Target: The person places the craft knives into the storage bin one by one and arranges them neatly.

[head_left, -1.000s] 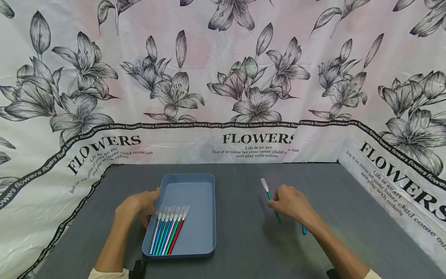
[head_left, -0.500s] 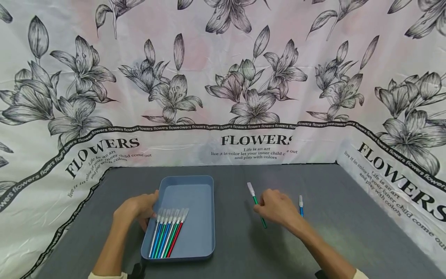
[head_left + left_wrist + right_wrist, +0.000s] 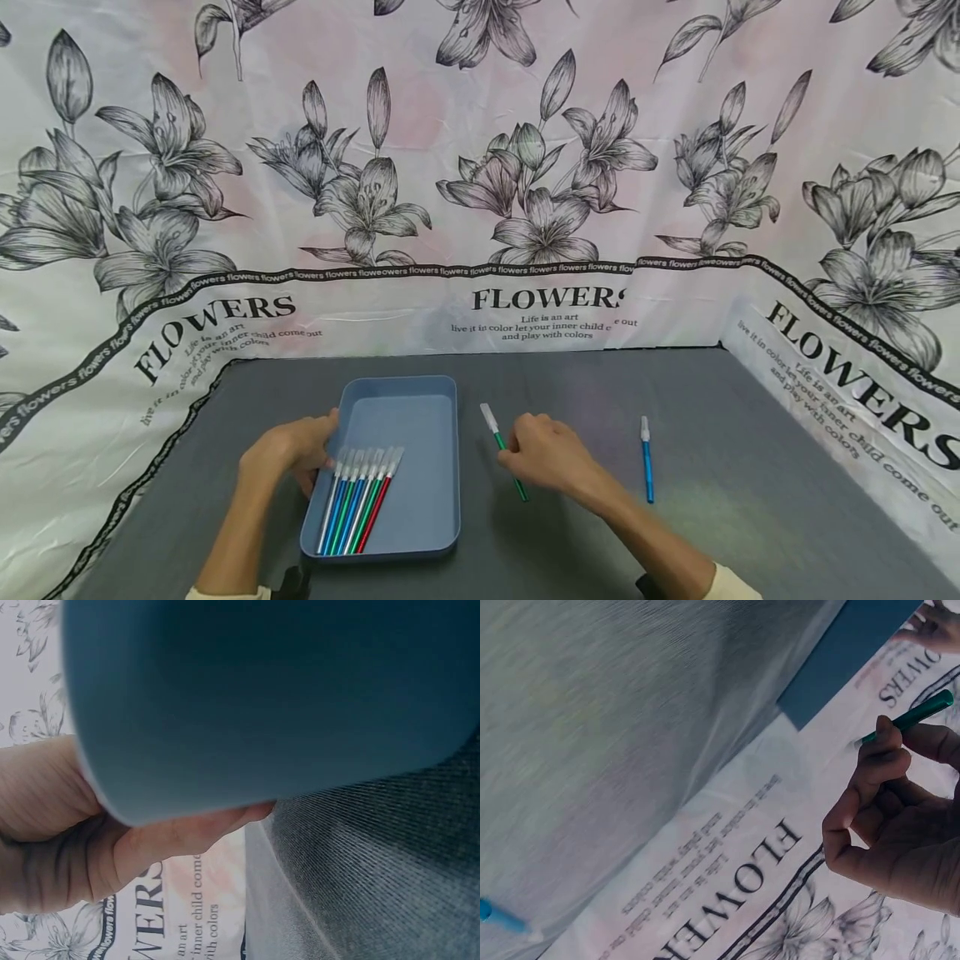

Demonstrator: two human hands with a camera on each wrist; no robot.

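Note:
In the head view my left hand [image 3: 288, 454] grips the left side of a blue-grey tray [image 3: 423, 433]. The left wrist view shows fingers under the tray's edge [image 3: 180, 802]. Inside the tray, several slim pen-shaped tools [image 3: 352, 508] with translucent caps lie side by side at the lower left, in silver, blue, green and red. My right hand [image 3: 551, 454] pinches a similar green pen-shaped tool [image 3: 498, 438] by its handle, just right of the tray, cap end pointing away. Its green handle [image 3: 926, 710] shows between thumb and fingers in the right wrist view.
A blue capped pen-shaped tool [image 3: 647, 467] lies on the grey tabletop [image 3: 750, 467], to the right of my right hand. Behind and along both sides of the table hangs a white floral cloth [image 3: 525, 325].
My right hand has carried the green pen-shaped tool leftward toward the tray, uncovering the blue one on the table. My left hand has kept its hold on the tray.

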